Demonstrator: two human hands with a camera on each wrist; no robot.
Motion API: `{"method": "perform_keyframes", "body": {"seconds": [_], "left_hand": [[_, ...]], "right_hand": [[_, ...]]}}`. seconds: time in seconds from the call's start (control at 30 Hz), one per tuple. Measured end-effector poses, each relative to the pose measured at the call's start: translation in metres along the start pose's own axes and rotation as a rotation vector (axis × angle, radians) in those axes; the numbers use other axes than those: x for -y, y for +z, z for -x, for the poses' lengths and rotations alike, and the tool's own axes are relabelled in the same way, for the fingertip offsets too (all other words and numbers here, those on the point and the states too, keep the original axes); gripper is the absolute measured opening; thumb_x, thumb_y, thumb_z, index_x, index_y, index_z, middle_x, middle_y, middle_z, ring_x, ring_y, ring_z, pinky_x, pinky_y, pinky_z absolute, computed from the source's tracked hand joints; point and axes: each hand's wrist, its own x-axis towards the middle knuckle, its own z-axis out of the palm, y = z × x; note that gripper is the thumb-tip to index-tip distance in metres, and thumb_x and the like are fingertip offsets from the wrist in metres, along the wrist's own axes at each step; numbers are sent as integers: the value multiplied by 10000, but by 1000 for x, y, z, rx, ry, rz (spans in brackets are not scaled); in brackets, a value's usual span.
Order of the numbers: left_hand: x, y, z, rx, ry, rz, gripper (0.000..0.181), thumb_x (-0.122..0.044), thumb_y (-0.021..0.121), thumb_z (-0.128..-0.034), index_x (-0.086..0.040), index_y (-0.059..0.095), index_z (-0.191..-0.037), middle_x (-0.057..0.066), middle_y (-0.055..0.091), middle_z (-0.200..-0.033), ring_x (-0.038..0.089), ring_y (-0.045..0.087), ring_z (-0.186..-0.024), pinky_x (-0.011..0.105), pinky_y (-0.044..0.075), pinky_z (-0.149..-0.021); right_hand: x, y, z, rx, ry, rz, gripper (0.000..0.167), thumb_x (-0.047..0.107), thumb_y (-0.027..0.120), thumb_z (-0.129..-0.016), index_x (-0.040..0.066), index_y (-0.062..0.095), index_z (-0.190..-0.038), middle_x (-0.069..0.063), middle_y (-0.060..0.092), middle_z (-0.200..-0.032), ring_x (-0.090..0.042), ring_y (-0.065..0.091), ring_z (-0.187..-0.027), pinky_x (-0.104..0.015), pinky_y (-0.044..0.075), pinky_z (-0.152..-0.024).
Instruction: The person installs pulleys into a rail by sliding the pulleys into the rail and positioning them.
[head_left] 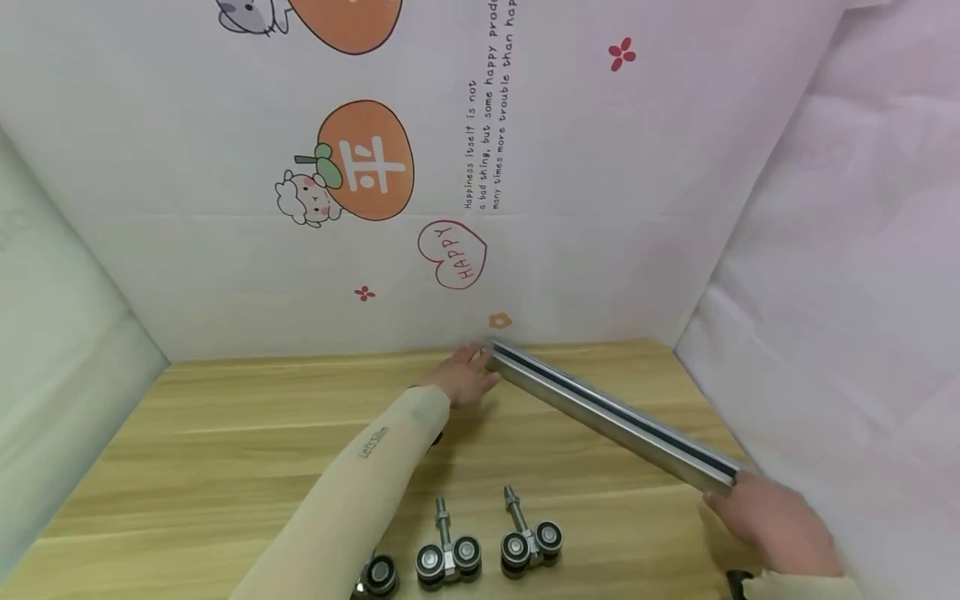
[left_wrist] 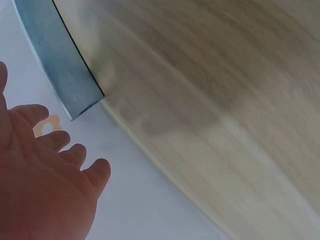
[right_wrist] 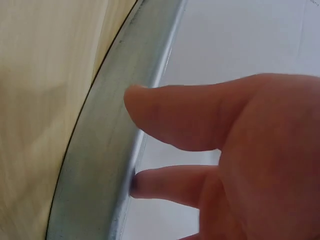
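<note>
A long metal channel rail (head_left: 607, 412) with a dark slot along its top lies diagonally over the wood-grain table. My left hand (head_left: 463, 379) is beside its far end, by the back wall. In the left wrist view, the fingers of that hand (left_wrist: 45, 170) are loosely spread around the rail's end (left_wrist: 62, 62), without a grip. At the near right end my right hand (head_left: 776, 517) holds the rail. The right wrist view shows the thumb (right_wrist: 170, 112) over the rail's side (right_wrist: 95, 145) and a fingertip at its edge; the other fingers are partly hidden.
Two wheeled hanger rollers with threaded bolts, one in the middle (head_left: 448, 560) and one to its right (head_left: 531, 546), lie at the front of the table (head_left: 225, 450). A third roller (head_left: 378, 575) is partly hidden by my left sleeve. Printed white sheeting (head_left: 570, 208) forms the walls.
</note>
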Motion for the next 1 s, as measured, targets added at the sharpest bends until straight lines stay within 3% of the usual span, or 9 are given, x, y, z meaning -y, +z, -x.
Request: {"method": "perform_keyframes", "body": {"seconds": [0.23,0.37,0.5,0.57,0.77,1.0], "left_hand": [[-1,3,-11,21,-4,-14,653,-518,332,-1065,-145,237,-1593,140,126,-1641,333,67,-1492,478,124,-1171],[-1,9,-12,6,4,-33,651,-515,354,-1062,-140,265,-1586,129,144,-1640,323,90,-1491,481,150,-1167],[-3,16,-15,-9,28,-49,633,-496,367,-1064,-134,292,-1577,124,162,-1637,319,131,-1485,480,174,-1162],[-6,16,-16,-18,31,-52,632,-493,386,-1060,-129,309,-1572,125,178,-1634,323,155,-1480,499,178,-1158],[-12,11,-18,-4,-10,-116,642,-527,392,-1048,-149,335,-1564,108,219,-1624,333,199,-1467,540,179,-1148],[-9,7,-25,-38,-60,-221,642,-587,389,-1025,-179,435,-1519,98,387,-1546,321,281,-1436,564,143,-1148]], "right_hand": [[-11,0,-8,22,75,-46,972,662,499,-939,-161,299,-1416,-437,516,-1162,-618,484,-1027,-650,446,-772],[-12,6,-8,0,78,-48,831,617,491,-961,-92,409,-1386,-413,540,-1134,-594,505,-1002,-645,452,-746],[-14,7,-5,-45,78,-67,555,502,498,-986,-14,550,-1186,-350,593,-1006,-523,585,-884,-590,473,-651],[-16,6,-4,-68,72,-64,498,492,505,-988,15,566,-1119,-325,604,-969,-508,599,-846,-572,470,-606],[-16,3,-4,-104,60,-40,580,549,526,-973,2,568,-1164,-335,604,-991,-535,593,-865,-573,469,-584],[-13,0,-6,-69,31,-26,728,616,490,-967,-39,531,-1281,-346,603,-1037,-538,572,-929,-590,475,-628]]}}
